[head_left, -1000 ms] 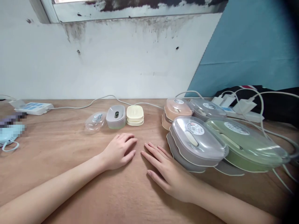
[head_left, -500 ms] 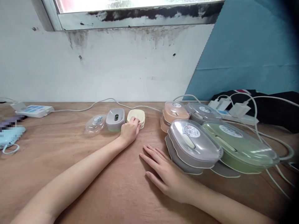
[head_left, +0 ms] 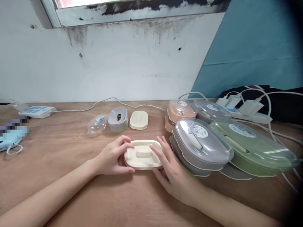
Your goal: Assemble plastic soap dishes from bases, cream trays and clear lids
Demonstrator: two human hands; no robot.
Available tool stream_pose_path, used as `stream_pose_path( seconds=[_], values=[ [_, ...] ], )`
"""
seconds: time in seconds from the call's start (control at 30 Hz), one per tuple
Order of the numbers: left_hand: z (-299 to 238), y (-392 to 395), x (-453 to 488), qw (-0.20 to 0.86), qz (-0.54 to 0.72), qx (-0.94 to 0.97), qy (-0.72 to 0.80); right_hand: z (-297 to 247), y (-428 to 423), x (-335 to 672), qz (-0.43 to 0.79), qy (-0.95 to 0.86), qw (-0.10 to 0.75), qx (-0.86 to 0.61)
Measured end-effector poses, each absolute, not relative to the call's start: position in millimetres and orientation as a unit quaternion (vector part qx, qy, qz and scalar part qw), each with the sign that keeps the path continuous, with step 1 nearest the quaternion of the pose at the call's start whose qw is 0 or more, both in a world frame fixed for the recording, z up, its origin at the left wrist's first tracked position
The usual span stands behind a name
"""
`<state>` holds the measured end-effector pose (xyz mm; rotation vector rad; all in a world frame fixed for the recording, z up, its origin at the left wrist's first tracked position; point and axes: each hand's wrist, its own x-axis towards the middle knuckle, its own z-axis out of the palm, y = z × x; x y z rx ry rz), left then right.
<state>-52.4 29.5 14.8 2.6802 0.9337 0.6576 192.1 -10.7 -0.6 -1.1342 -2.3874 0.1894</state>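
Note:
A cream plastic box (head_left: 143,154) with a handled lid lies flat on the wooden table (head_left: 59,151) in front of me. My left hand (head_left: 112,157) grips its left edge, thumb under the near side and fingers curled over the top. On the box's right edge rests my right hand (head_left: 174,176), fingers over the rim. Behind it, near the wall, another cream piece (head_left: 138,120) stays next to a grey box (head_left: 118,119) and a clear lid (head_left: 98,122).
To the right stand stacked lidded containers: a grey one (head_left: 201,142), a green one (head_left: 251,145), a peach one (head_left: 180,112). White chargers and cables (head_left: 246,107) lie behind them. A power strip (head_left: 35,111) and a pale blue object (head_left: 10,138) sit at the left.
My left hand reached to the cream stack by the wall and brought one cream box back in front of me. My right hand moved up onto the box's right edge.

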Motion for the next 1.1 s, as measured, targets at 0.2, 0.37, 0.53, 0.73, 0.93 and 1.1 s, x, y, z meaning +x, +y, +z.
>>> stream_pose_path(
  seconds=[0.2,0.37,0.53,0.73,0.93,1.1],
  values=[
    [14,36,-48,0.137,0.172,0.909,0.354,-2,-9,192,0.132,-0.856,0.2,-0.458],
    [17,34,-51,0.16,0.166,0.906,0.355,-2,-9,194,0.136,-0.856,0.2,-0.457],
    [19,34,-54,0.171,0.157,0.91,0.344,-3,-9,193,0.124,-0.864,0.203,-0.443],
    [12,49,-58,0.028,0.221,0.898,0.379,-3,-9,193,0.116,-0.868,0.196,-0.442],
    [2,81,-56,-0.128,0.248,0.768,0.577,-2,-9,191,0.123,-0.865,0.192,-0.448],
    [8,97,-47,-0.161,0.214,0.748,0.607,-1,-9,190,0.118,-0.866,0.195,-0.446]
  ],
)
